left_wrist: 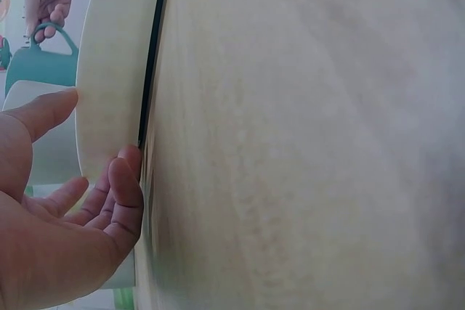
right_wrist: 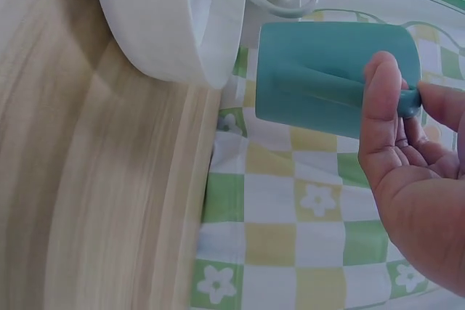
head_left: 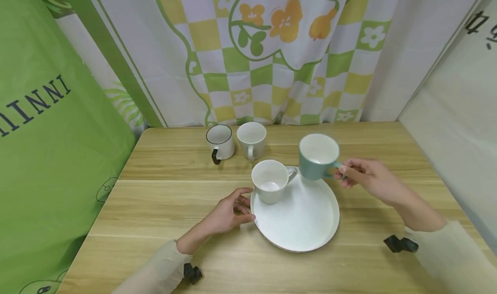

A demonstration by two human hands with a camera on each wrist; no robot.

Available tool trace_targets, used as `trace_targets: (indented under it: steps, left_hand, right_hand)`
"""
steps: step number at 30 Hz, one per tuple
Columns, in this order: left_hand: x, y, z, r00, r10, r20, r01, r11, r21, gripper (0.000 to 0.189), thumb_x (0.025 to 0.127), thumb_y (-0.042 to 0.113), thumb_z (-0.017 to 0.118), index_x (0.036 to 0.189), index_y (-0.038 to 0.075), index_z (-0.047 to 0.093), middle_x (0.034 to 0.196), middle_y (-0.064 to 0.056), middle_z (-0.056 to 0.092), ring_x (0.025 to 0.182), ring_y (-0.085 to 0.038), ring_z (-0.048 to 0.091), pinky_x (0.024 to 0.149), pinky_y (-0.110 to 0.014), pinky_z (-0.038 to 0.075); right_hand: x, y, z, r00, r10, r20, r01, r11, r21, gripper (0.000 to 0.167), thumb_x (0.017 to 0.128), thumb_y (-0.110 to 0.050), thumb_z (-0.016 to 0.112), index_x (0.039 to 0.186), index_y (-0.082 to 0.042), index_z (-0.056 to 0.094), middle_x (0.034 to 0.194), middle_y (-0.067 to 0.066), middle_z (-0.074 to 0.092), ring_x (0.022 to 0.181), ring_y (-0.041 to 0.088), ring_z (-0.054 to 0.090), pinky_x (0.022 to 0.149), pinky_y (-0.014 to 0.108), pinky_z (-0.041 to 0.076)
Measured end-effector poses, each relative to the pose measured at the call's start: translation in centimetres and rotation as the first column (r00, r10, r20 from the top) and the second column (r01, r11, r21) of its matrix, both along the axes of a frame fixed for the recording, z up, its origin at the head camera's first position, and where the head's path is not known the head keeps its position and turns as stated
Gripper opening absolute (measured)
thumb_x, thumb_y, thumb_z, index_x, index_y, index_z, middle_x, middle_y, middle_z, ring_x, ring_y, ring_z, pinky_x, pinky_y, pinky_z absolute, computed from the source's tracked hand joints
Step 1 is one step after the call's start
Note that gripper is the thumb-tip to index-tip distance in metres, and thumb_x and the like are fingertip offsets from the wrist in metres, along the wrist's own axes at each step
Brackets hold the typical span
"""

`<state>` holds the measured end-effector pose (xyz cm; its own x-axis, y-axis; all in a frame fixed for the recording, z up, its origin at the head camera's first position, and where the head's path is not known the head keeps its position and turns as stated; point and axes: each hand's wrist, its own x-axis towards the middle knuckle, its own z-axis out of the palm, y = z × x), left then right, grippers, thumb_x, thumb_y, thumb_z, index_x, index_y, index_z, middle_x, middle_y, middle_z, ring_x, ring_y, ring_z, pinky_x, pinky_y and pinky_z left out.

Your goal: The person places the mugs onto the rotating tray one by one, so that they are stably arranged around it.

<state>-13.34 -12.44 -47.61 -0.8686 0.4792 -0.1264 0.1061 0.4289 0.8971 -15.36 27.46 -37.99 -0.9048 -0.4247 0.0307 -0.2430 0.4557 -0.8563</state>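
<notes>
Teal mug [head_left: 316,162] is raised near a round white tray's [head_left: 300,222] far rim.
A black-rimmed mug [head_left: 225,150] stands leftmost; the left hand [head_left: 230,213], fingers relaxed, touches the tray; a white mug [head_left: 251,143] stands behind, a second white mug [head_left: 268,184] on the tray; the right hand [head_left: 369,177] pinches the teal handle [right_wrist: 320,83].

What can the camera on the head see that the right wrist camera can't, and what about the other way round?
Only the head view shows the left hand beside the tray, the black mug handle at the back, and down inside the teal cup.

Only the right wrist view shows the palm side of the right hand and a close look at the outside wall of the tray.

Both show the right hand pinching the teal cup's handle, the white cup on the tray, the wooden table and the checked curtain.
</notes>
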Motion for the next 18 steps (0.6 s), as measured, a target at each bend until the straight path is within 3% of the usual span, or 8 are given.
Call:
trace_targets:
  steps: [12,18]
  left_hand:
    - [0.0,0.1,0.0,1.000,0.001,-0.001,-0.001,1.000,-0.005,0.070,0.087,0.017,0.079,0.147,0.011,0.043,0.116,-0.014,0.063,0.091,-0.018,0.067,0.075,-0.026,0.054]
    - [0.1,0.1,0.2,1.000,0.003,0.009,-0.003,1.000,0.019,0.071,0.087,0.015,0.078,0.148,0.012,0.042,0.117,-0.015,0.063,0.092,-0.020,0.067,0.074,-0.025,0.054]
  right_hand:
    - [1.4,0.5,-0.7,0.998,0.069,-0.010,-0.069,0.997,-0.047,0.021,0.105,-0.006,0.047,0.106,0.006,0.063,0.092,-0.002,0.072,0.080,0.015,0.069,0.070,0.027,0.059]
    - [1.7,0.7,-1.3,0.994,0.107,0.024,-0.105,0.992,-0.072,0.021,0.105,-0.007,0.047,0.107,0.006,0.064,0.094,0.001,0.072,0.080,0.018,0.069,0.071,0.030,0.060]
